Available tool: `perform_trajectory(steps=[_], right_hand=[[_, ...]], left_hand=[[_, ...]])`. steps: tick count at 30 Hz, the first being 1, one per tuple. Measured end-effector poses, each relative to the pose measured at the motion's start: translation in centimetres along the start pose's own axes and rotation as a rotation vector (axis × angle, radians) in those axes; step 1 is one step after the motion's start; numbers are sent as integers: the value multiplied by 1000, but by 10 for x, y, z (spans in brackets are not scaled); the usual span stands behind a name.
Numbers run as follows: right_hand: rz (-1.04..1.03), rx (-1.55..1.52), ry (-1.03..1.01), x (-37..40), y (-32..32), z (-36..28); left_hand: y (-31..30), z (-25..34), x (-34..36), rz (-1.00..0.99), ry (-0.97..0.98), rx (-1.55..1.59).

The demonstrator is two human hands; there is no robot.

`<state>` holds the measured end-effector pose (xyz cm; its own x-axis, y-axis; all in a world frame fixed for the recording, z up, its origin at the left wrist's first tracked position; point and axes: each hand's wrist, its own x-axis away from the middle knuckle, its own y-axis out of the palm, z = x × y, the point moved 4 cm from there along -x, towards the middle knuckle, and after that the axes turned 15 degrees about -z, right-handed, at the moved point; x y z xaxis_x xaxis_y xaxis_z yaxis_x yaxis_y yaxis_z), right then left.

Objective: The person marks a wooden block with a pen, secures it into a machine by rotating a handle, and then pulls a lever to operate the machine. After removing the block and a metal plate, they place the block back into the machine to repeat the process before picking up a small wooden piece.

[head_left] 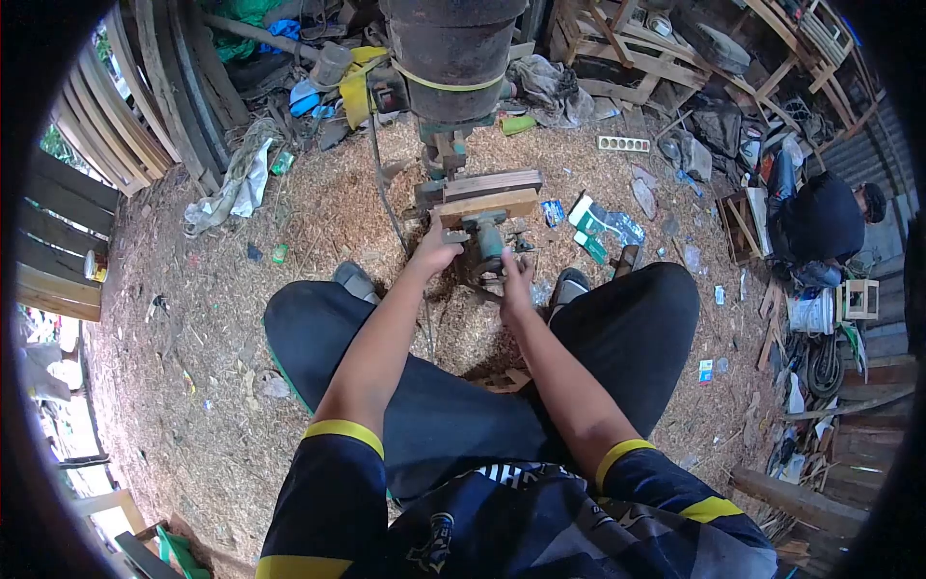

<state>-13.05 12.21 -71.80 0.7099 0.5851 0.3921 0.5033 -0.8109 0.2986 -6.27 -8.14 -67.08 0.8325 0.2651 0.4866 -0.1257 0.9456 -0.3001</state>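
My left hand is at the left side of a vise-like metal clamp, its fingertips reaching up to the left end of a light wooden board; fingers are stretched out. Behind that board lies a darker, layered wooden piece. The greenish metal body of the clamp sits between my hands. On its right, my right hand has its fingers curled at a metal handwheel, partly hidden. Above the wood stands a machine with a large dark cylindrical housing banded in yellow.
Wood shavings cover the ground. Packaging and a power strip lie to the right. Planks lean at left. Wooden frames are stacked at the back. Another person sits at far right.
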Motion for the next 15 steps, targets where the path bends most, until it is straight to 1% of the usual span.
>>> perform_trajectory(steps=[2, 3, 6, 7, 9, 10, 11, 12, 13, 14, 15], right_hand=[[-308, -498, 335, 1, 0, -3], [-268, -419, 261, 7, 4, -15], [151, 799, -289, 8, 8, -25], [81, 1058, -385, 31, 24, -53], [165, 1014, -365, 37, 27, -50], [210, 989, -359, 33, 25, -46], [293, 875, -396, 24, 19, -39], [184, 509, -159, 12, 13, -34], [72, 142, 74, 4, 1, -25], [-119, -117, 186, -4, -7, -17], [-278, -346, 342, -5, -11, -15]], left_hand=[[-2, 9, 9, -34, 0, 47], [-2, 8, 8, -31, 13, 37], [0, -13, -9, 14, 68, -53], [1, -10, -6, 11, 56, -53], [4, -4, 0, 2, 24, -41], [4, -1, 2, -17, -9, -30], [3, 3, 6, -12, 10, -43], [1, 8, 7, -5, 31, -60], [0, 8, 4, 4, -20, -126], [-1, 9, -1, 12, -73, -190], [0, 8, -5, 21, -127, -253]])
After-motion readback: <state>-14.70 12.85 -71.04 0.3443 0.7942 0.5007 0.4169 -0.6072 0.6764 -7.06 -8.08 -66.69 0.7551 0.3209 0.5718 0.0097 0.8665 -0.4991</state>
